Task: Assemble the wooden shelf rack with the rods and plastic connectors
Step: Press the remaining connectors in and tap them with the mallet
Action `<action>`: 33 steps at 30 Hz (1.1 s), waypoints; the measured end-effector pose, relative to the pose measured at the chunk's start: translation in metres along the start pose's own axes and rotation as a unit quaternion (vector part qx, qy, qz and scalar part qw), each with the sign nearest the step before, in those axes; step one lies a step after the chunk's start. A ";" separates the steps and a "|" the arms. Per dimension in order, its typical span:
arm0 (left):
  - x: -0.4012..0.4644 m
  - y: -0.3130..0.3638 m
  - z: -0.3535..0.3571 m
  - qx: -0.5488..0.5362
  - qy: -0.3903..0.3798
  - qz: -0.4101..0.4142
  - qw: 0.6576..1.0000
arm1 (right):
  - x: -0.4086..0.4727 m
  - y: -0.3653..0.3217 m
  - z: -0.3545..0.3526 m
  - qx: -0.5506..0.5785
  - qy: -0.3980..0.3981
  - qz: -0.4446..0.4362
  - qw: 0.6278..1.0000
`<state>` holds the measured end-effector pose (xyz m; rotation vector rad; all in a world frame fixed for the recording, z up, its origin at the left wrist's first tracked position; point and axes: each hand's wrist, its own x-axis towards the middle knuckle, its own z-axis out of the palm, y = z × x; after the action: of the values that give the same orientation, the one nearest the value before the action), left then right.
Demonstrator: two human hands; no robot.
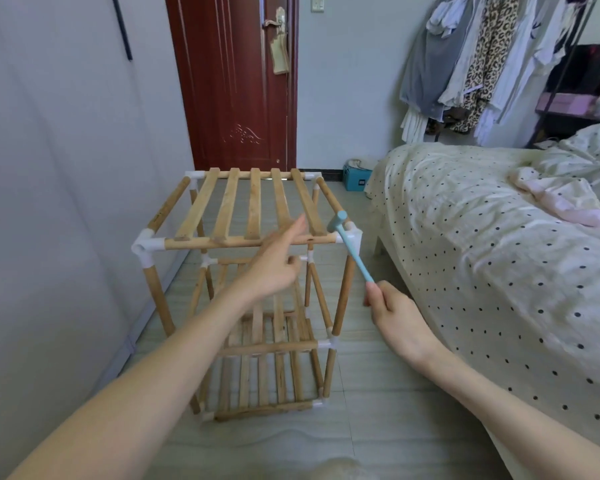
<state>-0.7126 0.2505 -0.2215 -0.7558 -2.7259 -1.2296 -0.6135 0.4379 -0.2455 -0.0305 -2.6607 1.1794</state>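
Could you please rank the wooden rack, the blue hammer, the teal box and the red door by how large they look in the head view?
1. wooden rack
2. red door
3. blue hammer
4. teal box

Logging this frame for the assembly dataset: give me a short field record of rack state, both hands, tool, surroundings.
rack: wooden shelf rack upright on the floor, three slatted tiers, white plastic connectors at the corners
left hand: left hand in front of the top tier's front rod, fingers extended, holding nothing
right hand: right hand grips the hammer handle
tool: light blue hammer, head at the top right front connector
surroundings: bed to the right, red door behind
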 end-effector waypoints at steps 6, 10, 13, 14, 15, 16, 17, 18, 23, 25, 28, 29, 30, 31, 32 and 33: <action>-0.084 -0.057 -0.042 0.074 0.120 0.027 0.990 | -0.014 -0.031 0.063 -0.080 -0.202 -0.042 0.975; -0.152 -0.113 -0.060 0.328 0.053 0.091 0.939 | -0.004 -0.064 0.124 -0.169 -0.321 -0.092 0.927; -0.200 -0.151 -0.059 0.330 0.049 0.050 0.941 | -0.002 -0.083 0.182 -0.167 -0.374 -0.114 0.905; -0.213 -0.166 -0.059 0.321 0.042 0.026 0.946 | -0.003 -0.085 0.203 -0.169 -0.388 -0.126 0.897; -0.225 -0.183 -0.058 0.301 0.024 -0.010 0.953 | -0.005 -0.086 0.225 -0.167 -0.405 -0.130 0.889; -0.237 -0.201 -0.055 0.275 0.008 -0.051 0.960 | -0.007 -0.085 0.247 -0.162 -0.421 -0.128 0.883; -0.248 -0.222 -0.049 0.252 -0.007 -0.097 0.963 | -0.009 -0.083 0.270 -0.154 -0.433 -0.120 0.880; -0.259 -0.242 -0.043 0.237 -0.017 -0.138 0.962 | -0.012 -0.079 0.293 -0.141 -0.441 -0.108 0.880; -0.319 -0.336 0.008 0.179 -0.043 -0.363 0.914 | -0.025 -0.041 0.397 -0.115 -0.478 -0.022 0.870; -0.344 -0.369 0.026 0.146 -0.048 -0.442 0.884 | -0.031 -0.011 0.430 -0.146 -0.516 0.006 0.844; -0.373 -0.405 0.042 0.135 -0.046 -0.523 0.840 | -0.044 0.036 0.464 -0.203 -0.554 0.008 0.807; -0.380 -0.415 0.046 0.139 -0.042 -0.538 0.831 | -0.048 0.049 0.472 -0.221 -0.559 -0.001 0.799; -0.384 -0.424 0.050 0.140 -0.038 -0.549 0.823 | -0.050 0.060 0.478 -0.239 -0.561 -0.010 0.792; -0.387 -0.432 0.053 0.142 -0.035 -0.558 0.817 | -0.052 0.070 0.483 -0.257 -0.563 -0.018 0.785; -0.388 -0.438 0.056 0.142 -0.035 -0.565 0.812 | -0.054 0.079 0.487 -0.272 -0.565 -0.025 0.778; -0.388 -0.442 0.058 0.142 -0.038 -0.571 0.808 | -0.057 0.085 0.489 -0.284 -0.569 -0.031 0.771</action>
<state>-0.5644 -0.1156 -0.6614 1.0723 -3.3035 -0.7380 -0.6712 0.1327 -0.6374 0.9531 -3.8822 0.2440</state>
